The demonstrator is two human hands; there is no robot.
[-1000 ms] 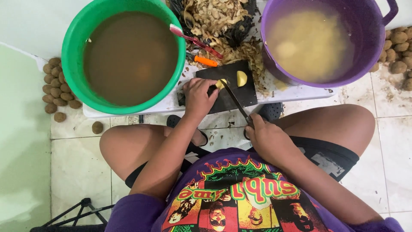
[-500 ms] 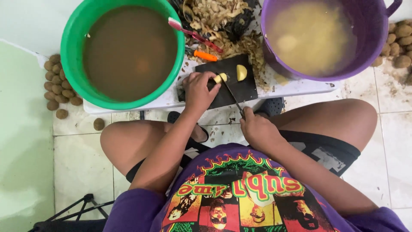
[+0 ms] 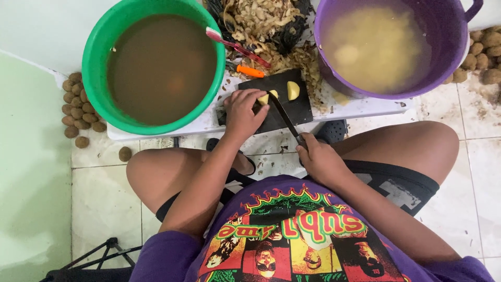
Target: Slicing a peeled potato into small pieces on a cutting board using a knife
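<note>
Left hand (image 3: 242,112) down on the dark cutting board (image 3: 300,110), fingers curled and pinning a pale yellow potato piece (image 3: 269,97) against it. Right hand (image 3: 319,159) closed tight round the handle of a knife (image 3: 284,116), well back from the board, above the floor between the knees. Blade running up and leftward, tip right at the pinned piece; cannot tell whether the edge is already in the flesh. A second potato half (image 3: 293,90) lying cut side up on the same board, just to the right of the blade, untouched by either hand.

Board resting on a low white table (image 3: 365,110). Just beyond the board, a heap of brown peelings (image 3: 261,23), with an orange-handled peeler (image 3: 245,70) at its near edge. A red toothbrush (image 3: 235,47) propped across the rim of the green basin (image 3: 96,47), bristles over the murky brown water. On the other side, a purple tub (image 3: 449,47) full of cloudy water, pale peeled potatoes showing under the surface.

Unpeeled brown potatoes (image 3: 78,107) piled on the tiled floor beside the green basin, another pile (image 3: 482,52) near the purple tub.
</note>
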